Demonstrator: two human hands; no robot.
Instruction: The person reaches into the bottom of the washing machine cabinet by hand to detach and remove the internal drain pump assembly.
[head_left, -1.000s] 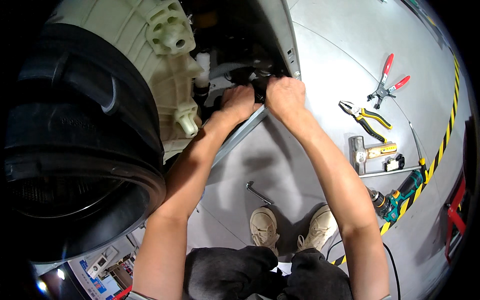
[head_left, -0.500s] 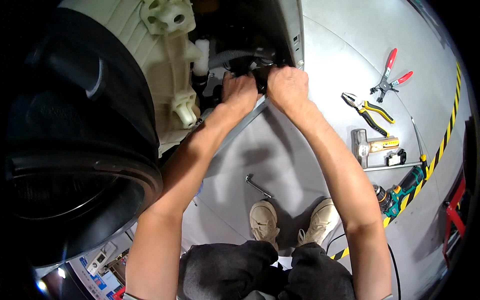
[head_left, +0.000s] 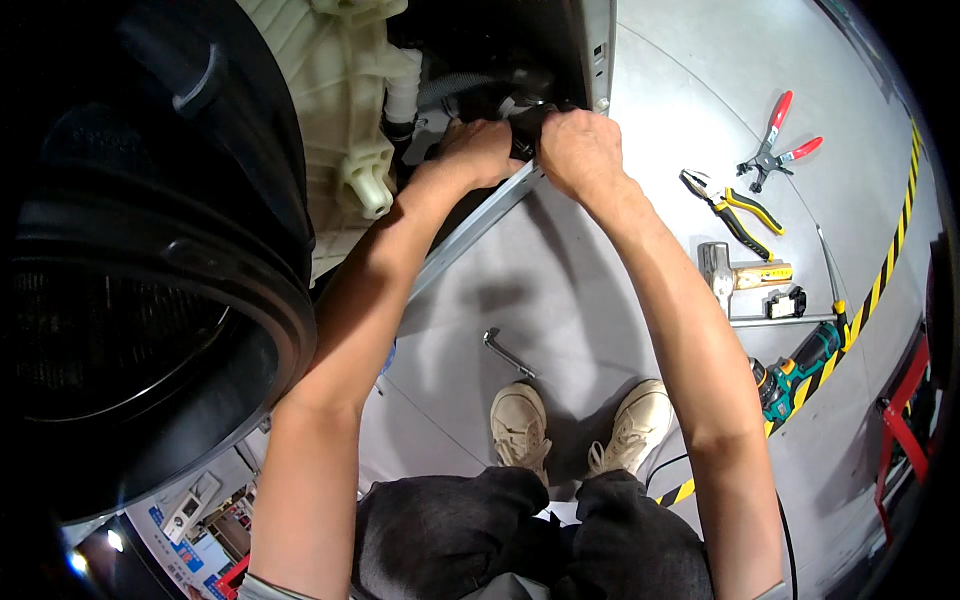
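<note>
L hand (head_left: 480, 152) is tucked in at the front bottom corner of the opened machine, fingers curled over & bent inward; R hand (head_left: 582, 152) is curled the same way just to the right of it, knuckles up; a dark part (head_left: 525, 130) can be seen btwn the two, right at the corner, just above the end of the metal bottom rail (head_left: 478, 226); fingertips are hidden on both hands, so whether the part is actually gripped or only touched can't be told tbh; the side panel (head_left: 600, 60) is seen just past the R hand; behind the L hand a ribbed grey hose (head_left: 455, 86) & a white pipe (head_left: 403, 90) are visible, w/ the cream plastic tub (head_left: 335, 150) to the left & the big black rubber seal (head_left: 290, 300) bulging out nearest the L forearm; on the floor to the right, red-handled pliers (head_left: 768, 155), yellow/black pliers (head_left: 735, 212), a hammer (head_left: 745, 277) & a green drill (head_left: 800, 365) are laid out roughly in a column; a bent metal bar (head_left: 508, 355) is left lying near the shoes (head_left: 519, 425), well apart from both hands
</note>
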